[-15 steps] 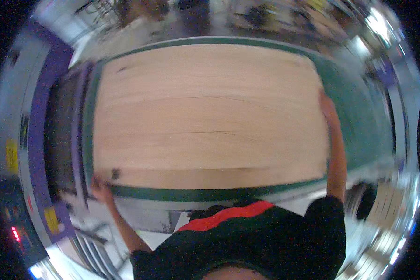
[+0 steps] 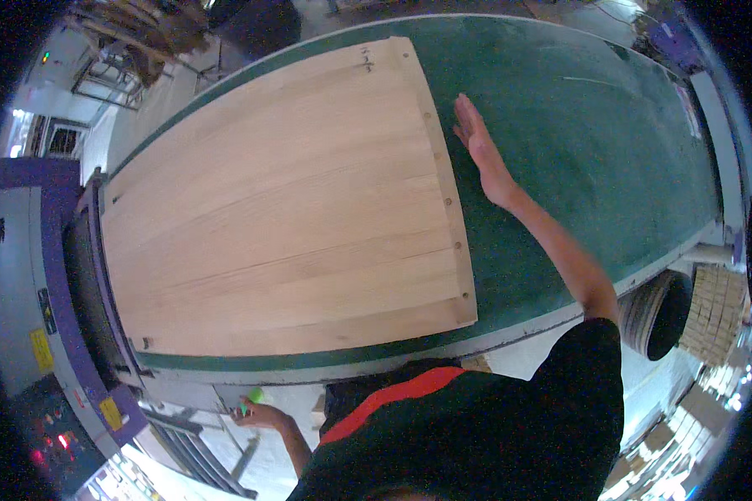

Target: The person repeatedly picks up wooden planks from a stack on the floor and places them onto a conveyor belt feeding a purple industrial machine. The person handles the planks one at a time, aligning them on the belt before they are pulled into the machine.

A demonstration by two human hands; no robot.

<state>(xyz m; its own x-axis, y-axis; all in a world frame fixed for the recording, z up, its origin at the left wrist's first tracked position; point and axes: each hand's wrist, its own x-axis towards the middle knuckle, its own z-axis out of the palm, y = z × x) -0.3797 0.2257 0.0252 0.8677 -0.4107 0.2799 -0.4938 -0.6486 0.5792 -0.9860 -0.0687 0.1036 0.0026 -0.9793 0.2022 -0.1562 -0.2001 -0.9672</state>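
Note:
A wide pale wooden panel point(image 2: 284, 209) lies flat on the green table surface point(image 2: 576, 150), its left end close to the purple-framed machine opening point(image 2: 92, 284). Dark round marks run along its right-hand strip, and handwriting shows near the far right corner. My right hand point(image 2: 482, 150) is open over the green surface, fingers stretched out, just right of the panel's edge and apart from it. Below the table's near edge, my left hand point(image 2: 263, 416) has its fingers curled around a small bright green object point(image 2: 255, 394), whose kind I cannot make out.
The grey machine housing point(image 2: 12, 250) with lit controls stands at the left. A metal rack point(image 2: 196, 455) sits below it. At the right are a dark round bin point(image 2: 664, 313) and stacked wooden pieces point(image 2: 714, 313). Other equipment fills the far background.
The panel now sits farther left in view and at a slant. My right hand has come off its right edge; my left hand has left its near-left corner and dropped below the table edge.

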